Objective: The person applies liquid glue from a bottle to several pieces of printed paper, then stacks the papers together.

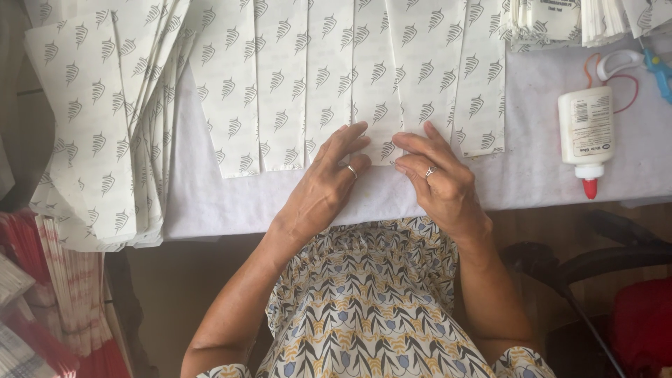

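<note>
The scene is lit evenly by soft, bright light; faint shadows are cast under the hands (381, 175). No glare is seen. The paper (280, 84) is sharp; corners are slightly dimmed.

A small paper-bag workshop: stacks of printed paper bags (105, 126) and a glue bottle (586, 129) crowd the cloth-covered table (546, 175).

White paper sheets (378, 84) carry a grey leaf-like motif; the desk (546, 175) cloth is white; the glue bottle (586, 129) is white with a red tip; the dress (371, 308) shows yellow, blue and black leaves
</note>
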